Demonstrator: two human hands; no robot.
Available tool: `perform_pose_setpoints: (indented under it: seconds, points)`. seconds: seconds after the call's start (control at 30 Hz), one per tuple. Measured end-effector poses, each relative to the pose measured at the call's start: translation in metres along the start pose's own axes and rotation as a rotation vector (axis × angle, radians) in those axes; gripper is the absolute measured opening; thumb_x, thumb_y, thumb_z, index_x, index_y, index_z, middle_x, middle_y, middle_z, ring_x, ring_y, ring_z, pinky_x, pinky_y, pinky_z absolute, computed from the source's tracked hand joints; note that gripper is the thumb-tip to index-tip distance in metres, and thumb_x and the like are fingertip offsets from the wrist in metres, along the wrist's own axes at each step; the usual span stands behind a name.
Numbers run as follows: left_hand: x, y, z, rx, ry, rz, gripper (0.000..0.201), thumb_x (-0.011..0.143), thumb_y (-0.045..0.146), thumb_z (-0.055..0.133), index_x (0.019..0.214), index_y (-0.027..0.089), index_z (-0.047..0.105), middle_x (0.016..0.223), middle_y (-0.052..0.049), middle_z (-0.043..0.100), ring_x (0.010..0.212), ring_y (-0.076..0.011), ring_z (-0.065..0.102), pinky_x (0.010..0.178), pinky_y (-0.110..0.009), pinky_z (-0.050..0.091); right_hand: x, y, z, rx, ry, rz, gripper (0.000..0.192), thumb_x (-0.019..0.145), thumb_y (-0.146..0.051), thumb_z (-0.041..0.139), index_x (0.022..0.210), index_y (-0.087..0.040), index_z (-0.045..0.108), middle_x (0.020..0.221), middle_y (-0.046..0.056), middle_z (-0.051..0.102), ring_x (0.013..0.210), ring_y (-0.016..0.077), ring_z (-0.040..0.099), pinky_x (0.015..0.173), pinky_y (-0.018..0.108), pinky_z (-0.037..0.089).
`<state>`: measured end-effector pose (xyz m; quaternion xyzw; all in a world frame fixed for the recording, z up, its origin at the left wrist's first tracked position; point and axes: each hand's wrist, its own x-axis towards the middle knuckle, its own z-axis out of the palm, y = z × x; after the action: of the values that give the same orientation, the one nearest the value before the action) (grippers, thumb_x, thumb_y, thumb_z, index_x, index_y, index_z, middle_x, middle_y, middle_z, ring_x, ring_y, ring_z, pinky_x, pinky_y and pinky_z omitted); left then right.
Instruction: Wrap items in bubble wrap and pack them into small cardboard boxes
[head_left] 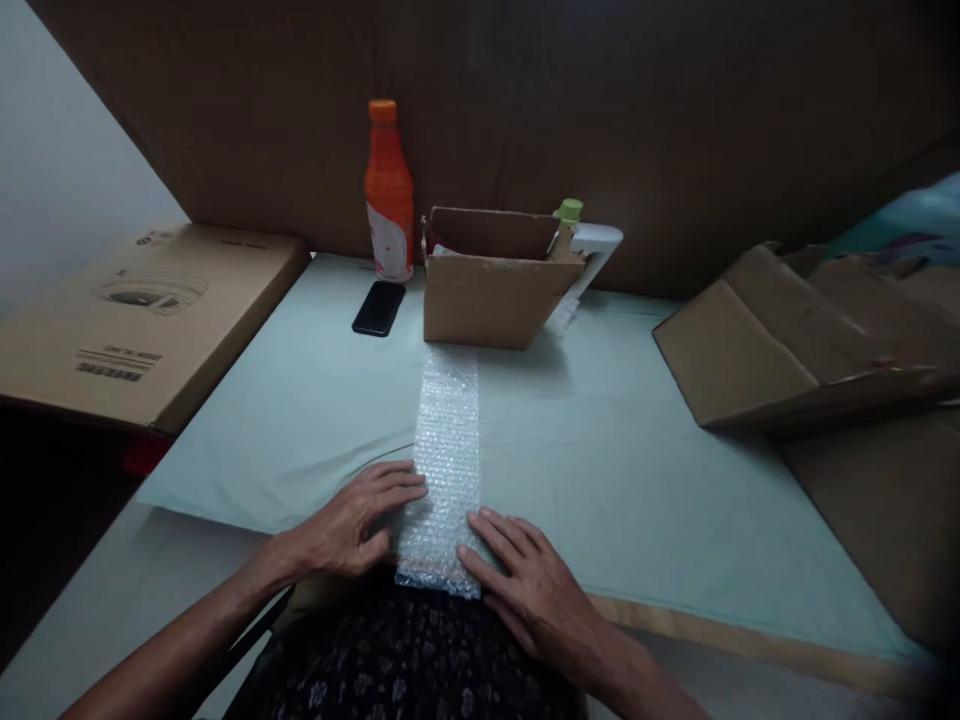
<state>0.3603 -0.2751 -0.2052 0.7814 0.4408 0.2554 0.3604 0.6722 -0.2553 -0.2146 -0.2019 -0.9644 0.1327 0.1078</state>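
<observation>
Dim, cool light falls across the room. A large brown cardboard panel [262,110] rises behind the table [712,625], with a pale wall [75,110] beyond its left edge. A mint-green cloth [600,440] covers the table, leaving a brown front edge exposed.

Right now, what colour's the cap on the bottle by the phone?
The cap is orange; head view shows it.

- Orange bottle [389,195] stands upright, upper middle of the frame
- Black phone [379,308] lies just below it
- Printed carton [142,320] lies at far left
- Cardboard box [750,345] sits at right
</observation>
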Motion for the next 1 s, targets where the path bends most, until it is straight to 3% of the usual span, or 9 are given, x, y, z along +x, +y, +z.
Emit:
perform_pose_setpoints:
  seconds: [0.1, 0.2, 0.33, 0.43, 0.53, 0.63, 0.73, 0.9, 1.0]
  points:
    - [-0.02, 0.012, 0.006, -0.131, -0.047, -0.069, 0.074, 0.077, 0.019, 0.053, 0.15, 0.027, 0.044, 0.154, -0.009, 0.048, 0.149, -0.0331, 0.032, 0.117, -0.063, 0.032, 0.013, -0.004, 0.014, 0.117, 0.171, 0.008, 0.032, 0.089, -0.007, 0.056, 0.115, -0.022, 0.066, 0.129, 0.012, 0.069, 0.119, 0.0278, 0.064, 0.094, 0.048, 0.055]
    - [-0.033, 0.023, 0.017, -0.193, -0.043, -0.117, 0.08, 0.077, 0.026, 0.06, 0.154, 0.029, 0.038, 0.158, -0.01, 0.041, 0.148, -0.0354, 0.033, 0.117, -0.062, 0.031, 0.024, -0.004, 0.013, 0.363, 0.347, 0.143, 0.023, 0.095, -0.013, 0.054, 0.109, -0.024, 0.068, 0.104, 0.005, 0.077, 0.094, 0.0204, 0.072, 0.082, 0.036, 0.059]
    - [-0.019, 0.022, 0.044, -0.112, 0.214, -0.253, 0.062, 0.087, 0.027, 0.057, 0.148, 0.029, 0.045, 0.139, -0.011, 0.061, 0.125, -0.0285, 0.059, 0.106, -0.049, 0.048, 0.036, 0.003, 0.007, 0.621, 0.368, 0.453, 0.02, 0.1, -0.029, 0.051, 0.094, -0.024, 0.069, 0.082, 0.001, 0.075, 0.072, 0.0174, 0.071, 0.063, 0.027, 0.058]
    - [0.002, 0.014, 0.057, -0.025, 0.353, -0.373, 0.055, 0.091, 0.027, 0.05, 0.146, 0.021, 0.047, 0.103, -0.008, 0.073, 0.088, -0.0215, 0.068, 0.084, -0.038, 0.056, 0.034, 0.013, 0.009, 0.469, 0.472, 0.538, 0.022, 0.097, -0.035, 0.056, 0.111, -0.023, 0.067, 0.092, 0.005, 0.075, 0.08, 0.0218, 0.072, 0.07, 0.034, 0.059]
    - [0.014, 0.005, 0.061, 0.036, 0.366, -0.419, 0.061, 0.09, 0.024, 0.05, 0.15, 0.018, 0.039, 0.082, -0.002, 0.069, 0.07, -0.0171, 0.062, 0.071, -0.03, 0.051, 0.024, 0.015, 0.014, 0.159, 0.59, 0.408, 0.036, 0.094, -0.027, 0.06, 0.13, -0.023, 0.058, 0.113, 0.011, 0.072, 0.101, 0.0269, 0.069, 0.085, 0.044, 0.056]
    - [0.018, 0.001, 0.06, 0.079, 0.343, -0.421, 0.065, 0.089, 0.022, 0.051, 0.152, 0.019, 0.035, 0.08, 0.0, 0.067, 0.066, -0.0158, 0.06, 0.067, -0.028, 0.049, 0.021, 0.008, 0.017, 0.033, 0.455, 0.209, 0.039, 0.091, -0.018, 0.06, 0.13, -0.022, 0.057, 0.124, 0.014, 0.068, 0.114, 0.0287, 0.063, 0.09, 0.047, 0.053]
    - [0.019, 0.0, 0.058, 0.161, 0.369, -0.376, 0.063, 0.09, 0.022, 0.051, 0.151, 0.019, 0.036, 0.085, -0.002, 0.069, 0.07, -0.0174, 0.062, 0.069, -0.031, 0.051, 0.029, 0.003, 0.019, -0.031, 0.325, 0.132, 0.032, 0.09, -0.014, 0.059, 0.121, -0.02, 0.062, 0.132, 0.015, 0.066, 0.124, 0.0319, 0.058, 0.094, 0.05, 0.05]
    - [0.009, 0.014, 0.049, 0.279, 0.484, -0.085, 0.06, 0.092, 0.027, 0.06, 0.148, 0.025, 0.039, 0.126, -0.013, 0.063, 0.115, -0.0279, 0.06, 0.096, -0.046, 0.051, 0.044, 0.008, 0.02, 0.062, 0.365, 0.167, 0.021, 0.096, -0.01, 0.052, 0.108, -0.02, 0.066, 0.102, 0.009, 0.076, 0.094, 0.0233, 0.068, 0.081, 0.041, 0.051]
    - [0.004, 0.019, 0.049, 0.244, 0.397, 0.0, 0.059, 0.093, 0.019, 0.057, 0.148, 0.027, 0.039, 0.119, -0.011, 0.066, 0.11, -0.0267, 0.06, 0.093, -0.046, 0.051, 0.047, 0.012, 0.018, 0.221, 0.334, 0.248, 0.018, 0.098, -0.016, 0.052, 0.105, -0.022, 0.067, 0.092, 0.005, 0.077, 0.082, 0.0208, 0.069, 0.075, 0.038, 0.053]
